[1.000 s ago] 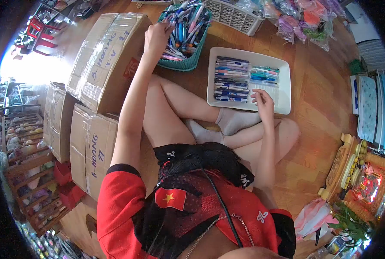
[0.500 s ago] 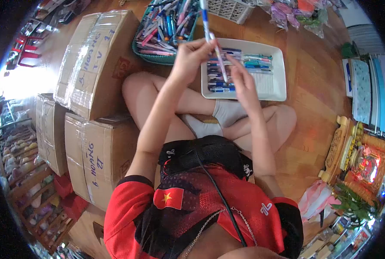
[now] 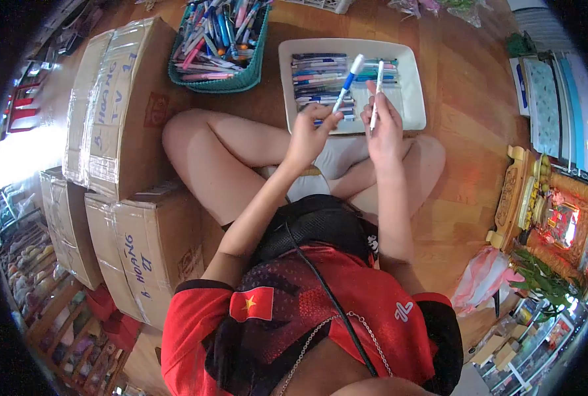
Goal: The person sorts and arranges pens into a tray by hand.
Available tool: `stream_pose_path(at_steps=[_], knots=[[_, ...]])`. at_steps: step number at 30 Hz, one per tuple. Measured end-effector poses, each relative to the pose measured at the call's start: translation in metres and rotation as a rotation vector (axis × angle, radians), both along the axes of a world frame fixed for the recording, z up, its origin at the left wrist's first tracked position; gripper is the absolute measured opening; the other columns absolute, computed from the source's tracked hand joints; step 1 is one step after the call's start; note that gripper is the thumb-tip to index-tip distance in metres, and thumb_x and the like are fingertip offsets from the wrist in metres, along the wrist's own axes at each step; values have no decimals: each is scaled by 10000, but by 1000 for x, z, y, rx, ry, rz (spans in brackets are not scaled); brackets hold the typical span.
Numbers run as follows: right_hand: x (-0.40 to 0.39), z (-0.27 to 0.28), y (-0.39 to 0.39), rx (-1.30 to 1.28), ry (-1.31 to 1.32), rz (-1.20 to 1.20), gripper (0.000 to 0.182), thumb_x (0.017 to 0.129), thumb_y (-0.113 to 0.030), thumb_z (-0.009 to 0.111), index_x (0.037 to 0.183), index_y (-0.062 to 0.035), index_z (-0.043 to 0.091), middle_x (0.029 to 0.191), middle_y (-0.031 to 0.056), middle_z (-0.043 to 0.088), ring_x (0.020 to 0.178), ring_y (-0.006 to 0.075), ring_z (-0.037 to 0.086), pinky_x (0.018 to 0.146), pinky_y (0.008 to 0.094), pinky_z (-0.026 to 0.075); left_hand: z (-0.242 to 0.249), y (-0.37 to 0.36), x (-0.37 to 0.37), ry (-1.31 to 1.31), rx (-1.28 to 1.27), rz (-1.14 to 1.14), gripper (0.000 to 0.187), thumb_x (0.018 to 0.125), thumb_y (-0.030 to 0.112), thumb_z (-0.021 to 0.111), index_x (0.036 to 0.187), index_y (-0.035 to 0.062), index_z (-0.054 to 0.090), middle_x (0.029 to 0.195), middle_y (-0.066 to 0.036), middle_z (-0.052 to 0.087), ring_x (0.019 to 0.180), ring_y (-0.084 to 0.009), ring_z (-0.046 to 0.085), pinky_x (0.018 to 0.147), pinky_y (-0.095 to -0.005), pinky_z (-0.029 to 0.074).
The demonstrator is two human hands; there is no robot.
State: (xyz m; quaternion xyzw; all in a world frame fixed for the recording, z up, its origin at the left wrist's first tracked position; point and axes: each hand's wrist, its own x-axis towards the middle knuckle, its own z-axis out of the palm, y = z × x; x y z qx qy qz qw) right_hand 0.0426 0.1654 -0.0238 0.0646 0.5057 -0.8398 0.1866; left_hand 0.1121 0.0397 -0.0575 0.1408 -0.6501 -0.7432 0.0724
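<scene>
Left hand (image 3: pixel 309 135) fingers pinch blue-white pen (image 3: pixel 344 84), right hand (image 3: pixel 385 129) fingers pinch white pen (image 3: pixel 376 94), both pens angled up over white tray (image 3: pixel 413 86) just beyond fingertips.

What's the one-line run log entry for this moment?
left hand: holds blue-white plastic pen | right hand: holds white pen | below: white rectangular tray

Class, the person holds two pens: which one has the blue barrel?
The pen in the left hand, the blue pen with a white cap. The right hand holds an all-white pen.
</scene>
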Motion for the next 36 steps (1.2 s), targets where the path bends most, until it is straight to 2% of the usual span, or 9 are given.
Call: stream_pose_path(at_steps=[2, 3, 10, 14, 17, 20, 26, 32, 36], knots=[[-3, 8, 6, -43, -52, -7, 307, 945, -167, 490, 1150, 50, 559, 693, -42, 426, 583, 43, 367, 531, 192, 301, 5, -7, -1, 45, -315, -1, 206, 857, 117, 618, 1025, 8, 666, 735, -50, 550, 686, -122, 554, 638, -276, 473], [-6, 5, 12, -69, -36, 72, 336, 938, -186, 511, 1186, 39, 535, 760, -16, 449, 620, 54, 405, 577, 195, 362, 9, -7, -4, 4, -189, -13, 183, 820, 63, 622, 991, 35, 682, 753, -69, 558, 679, -164, 566, 637, -296, 458], [5, 15, 24, 107, -281, 223, 282, 906, -246, 571, 1039, 1, 593, 692, -13, 505, 551, 64, 454, 486, 192, 362, 35, -35, -23, 629, -1168, -184, 416, 688, 25, 598, 1060, 192, 679, 952, -37, 602, 856, -189, 615, 722, -325, 519], [1, -12, 46, -116, -310, 434, 246, 908, -204, 570, 942, 36, 609, 768, 47, 579, 605, 91, 526, 513, 211, 418, 31, -48, -44, 854, -1321, -142, 420, 689, 102, 563, 1082, 217, 654, 1037, 10, 610, 905, -181, 611, 794, -315, 507], [1, -7, 51, -73, -325, 561, 305, 916, -230, 555, 971, 66, 602, 776, 64, 580, 629, 102, 528, 524, 208, 411, 17, -48, -43, 772, -1266, -246, 379, 689, 98, 572, 1046, 192, 659, 1010, 6, 624, 905, -200, 616, 779, -333, 513], [0, -11, 63, 7, -328, 432, 355, 925, -251, 539, 1043, 81, 594, 788, 66, 583, 637, 102, 517, 544, 224, 412, 1, -41, -41, 633, -1134, -283, 297, 719, 96, 585, 996, 159, 670, 956, -20, 636, 895, -225, 616, 747, -355, 519], [-49, -28, 97, 836, 354, 101, 296, 943, -254, 494, 1088, -35, 630, 857, 72, 634, 709, 125, 570, 645, 271, 459, -53, -8, -68, 186, -1024, -282, 172, 773, 85, 578, 913, 86, 677, 839, -140, 646, 803, -318, 630, 694, -415, 518], [-104, -105, 115, 1387, 661, 197, 205, 858, -205, 572, 1006, -97, 666, 875, 132, 663, 803, 238, 645, 713, 350, 488, -108, 41, -124, -6, -981, -298, 109, 765, 111, 592, 774, 48, 681, 761, -199, 639, 732, -358, 646, 669, -444, 527], [-110, -119, 104, 1349, 601, 205, 245, 839, -154, 575, 1062, -72, 633, 932, 130, 654, 783, 287, 638, 735, 379, 490, -117, 54, -141, -7, -1186, -310, 88, 747, 112, 605, 751, 71, 683, 804, -153, 651, 750, -326, 659, 657, -416, 544]])
